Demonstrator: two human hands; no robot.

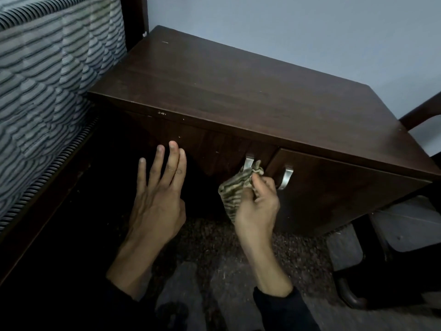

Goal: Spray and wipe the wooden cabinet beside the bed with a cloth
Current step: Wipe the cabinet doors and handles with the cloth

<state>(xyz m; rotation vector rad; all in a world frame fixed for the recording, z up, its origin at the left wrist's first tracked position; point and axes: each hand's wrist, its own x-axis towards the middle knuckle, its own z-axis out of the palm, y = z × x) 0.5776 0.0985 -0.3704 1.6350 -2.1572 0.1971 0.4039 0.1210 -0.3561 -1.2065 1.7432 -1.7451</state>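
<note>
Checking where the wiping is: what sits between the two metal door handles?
The head view shows the striped cloth, gripped by the right hand, bunched between the left handle and the right handle.

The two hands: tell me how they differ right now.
The left hand is spread with straight fingers and holds nothing; the right hand is curled round the striped cloth. The left hand is raised before the left door; the right hand holds the cloth at that door's metal handle. Both reach toward the cabinet front.
</note>
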